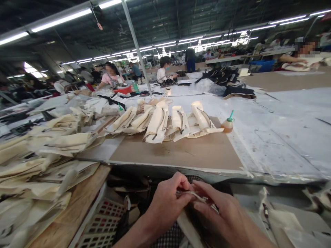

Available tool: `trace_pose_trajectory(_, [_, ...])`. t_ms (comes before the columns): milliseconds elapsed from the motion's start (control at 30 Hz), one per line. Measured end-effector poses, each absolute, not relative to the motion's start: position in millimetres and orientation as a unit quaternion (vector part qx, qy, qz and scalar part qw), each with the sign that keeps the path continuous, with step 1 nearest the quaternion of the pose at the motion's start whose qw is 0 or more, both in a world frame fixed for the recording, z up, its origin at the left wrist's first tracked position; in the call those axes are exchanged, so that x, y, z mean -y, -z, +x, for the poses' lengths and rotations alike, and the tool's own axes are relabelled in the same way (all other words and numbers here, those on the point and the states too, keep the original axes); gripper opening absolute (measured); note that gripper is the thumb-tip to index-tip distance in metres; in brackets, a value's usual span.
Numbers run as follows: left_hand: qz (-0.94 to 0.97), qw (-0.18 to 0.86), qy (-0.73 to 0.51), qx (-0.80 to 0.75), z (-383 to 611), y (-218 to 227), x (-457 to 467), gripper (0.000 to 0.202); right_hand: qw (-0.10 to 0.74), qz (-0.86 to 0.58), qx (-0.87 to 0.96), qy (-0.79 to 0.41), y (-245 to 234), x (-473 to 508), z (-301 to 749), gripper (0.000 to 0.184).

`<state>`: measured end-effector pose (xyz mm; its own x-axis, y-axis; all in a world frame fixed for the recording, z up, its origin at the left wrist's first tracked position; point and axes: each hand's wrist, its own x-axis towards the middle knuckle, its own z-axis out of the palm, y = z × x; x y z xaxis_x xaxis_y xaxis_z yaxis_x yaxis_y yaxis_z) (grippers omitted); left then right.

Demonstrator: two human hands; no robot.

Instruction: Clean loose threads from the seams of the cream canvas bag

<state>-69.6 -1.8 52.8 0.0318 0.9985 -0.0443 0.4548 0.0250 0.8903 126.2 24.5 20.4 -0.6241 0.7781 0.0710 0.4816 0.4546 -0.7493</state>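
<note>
Over my lap, just below the table's front edge, my left hand and my right hand are close together. Both have their fingers closed on the edge of a cream fabric piece, which hangs down between them. A strip along its top edge runs from one hand to the other; its details are too small to make out. On the table ahead, several cream zippered fabric pieces lie in a row on a brown board. A small bottle of amber liquid with a green spout stands at the row's right end.
Piles of cream fabric pieces cover the left side, above a wooden plank. A white plastic basket stands low left. More cream pieces lie low right. Black fabric lies farther back, where other people work.
</note>
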Motion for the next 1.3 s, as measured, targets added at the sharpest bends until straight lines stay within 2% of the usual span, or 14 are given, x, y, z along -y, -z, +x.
trace_pose_trajectory(100, [0.614,0.363,-0.336,-0.615,-74,-56,8,0.016,0.213,-0.379,0.807,-0.4,-18,-27,116,0.037])
trace_pose_trajectory(167, [0.618,0.334,-0.335,-0.628,-77,-57,14,0.022,0.214,-0.391,0.806,-0.39,-14,-29,114,0.034])
trace_pose_trajectory(233, [0.608,0.314,-0.335,-0.647,-79,-57,20,0.019,0.213,-0.391,0.814,-0.373,-9,-31,114,0.033])
trace_pose_trajectory(367, [0.54,0.341,-0.341,-0.69,-77,-52,29,0.011,0.243,-0.361,0.841,-0.321,-3,-31,113,0.032])
trace_pose_trajectory(467, [0.507,0.362,-0.355,-0.698,-74,-44,31,0.011,0.204,-0.342,0.858,-0.324,-10,-31,111,0.028])
trace_pose_trajectory(533, [0.5,0.367,-0.362,-0.696,-73,-42,31,0.01,0.177,-0.342,0.861,-0.331,-17,-32,109,0.028])
trace_pose_trajectory(700, [0.519,0.377,-0.353,-0.681,-77,-57,18,0.01,0.19,-0.354,0.862,-0.31,-29,-35,111,0.031])
trace_pose_trajectory(967, [0.574,0.396,-0.329,-0.637,-80,-46,-7,0.003,0.248,-0.421,0.848,-0.207,5,-35,111,0.039])
trace_pose_trajectory(1067, [0.589,0.355,-0.367,-0.626,-76,-40,-5,0.011,0.215,-0.404,0.858,-0.231,5,-36,115,0.039])
trace_pose_trajectory(1300, [0.695,0.168,-0.404,-0.57,-72,-31,-1,0.014,0.182,-0.403,0.863,-0.245,-4,-37,117,0.035])
